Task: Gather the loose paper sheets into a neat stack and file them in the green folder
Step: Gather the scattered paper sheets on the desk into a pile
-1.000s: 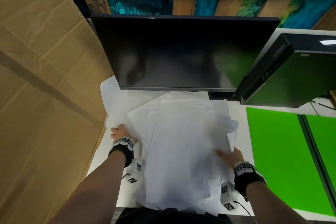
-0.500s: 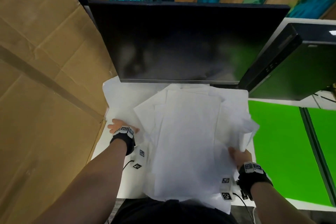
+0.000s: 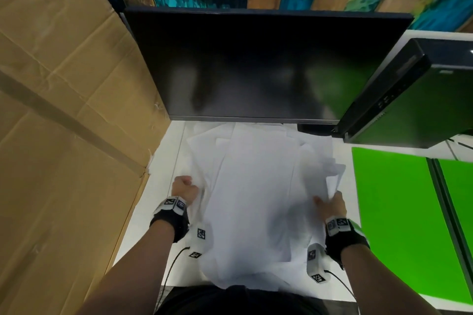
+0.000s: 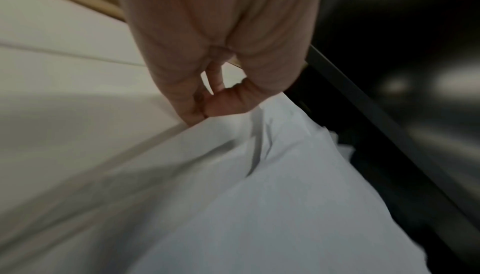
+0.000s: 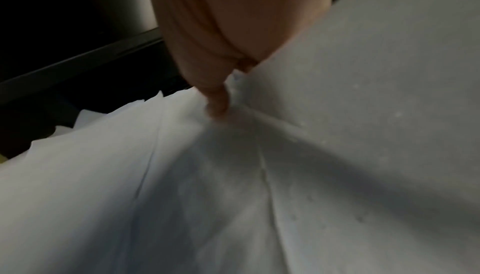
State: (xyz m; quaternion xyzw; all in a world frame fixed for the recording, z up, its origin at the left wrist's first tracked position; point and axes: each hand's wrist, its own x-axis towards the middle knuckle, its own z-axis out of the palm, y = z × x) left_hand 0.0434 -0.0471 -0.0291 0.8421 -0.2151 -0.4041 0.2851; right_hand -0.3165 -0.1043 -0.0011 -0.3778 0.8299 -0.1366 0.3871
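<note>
A loose pile of white paper sheets (image 3: 256,194) lies on the white desk in front of me, its corners fanned out unevenly. My left hand (image 3: 184,188) grips the pile's left edge; in the left wrist view the thumb and fingers pinch the paper sheets (image 4: 259,196) at that edge. My right hand (image 3: 331,203) holds the right edge, where the sheets bend upward; its thumb presses into the paper sheets (image 5: 207,186) in the right wrist view. The green folder (image 3: 399,217) lies open and flat on the desk to the right of the pile.
A dark monitor (image 3: 256,66) stands just behind the papers. A black computer case (image 3: 409,94) sits at the back right. A big cardboard sheet (image 3: 64,135) walls off the left side. The desk's front edge runs near my body.
Both hands have drawn the sheets inward and toward me. The left hand moved from flat on the far left sheet to gripping the pile's edge; the right edge has lifted.
</note>
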